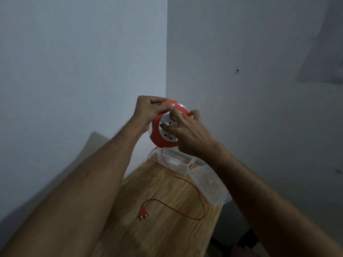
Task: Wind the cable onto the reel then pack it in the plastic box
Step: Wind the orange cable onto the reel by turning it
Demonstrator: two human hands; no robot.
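My left grip [148, 110] clenches the reel [167, 125] at its hard red rim, raised above the plastic box [174, 164]; my right grip [187, 130] presses its white hub. The thin, limp cable [194, 188] trails below onto the tabletop [157, 229], light, likely to snag.

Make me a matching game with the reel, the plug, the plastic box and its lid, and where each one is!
Things:
1. reel
2. plug
3. plastic box
4. lid

Places:
A. lying on the wooden table, at the cable's loose end
B. held up in both hands
C. flat on the table's right edge
D. standing open on the table, below the reel

Pairs: 1-B, 2-A, 3-D, 4-C
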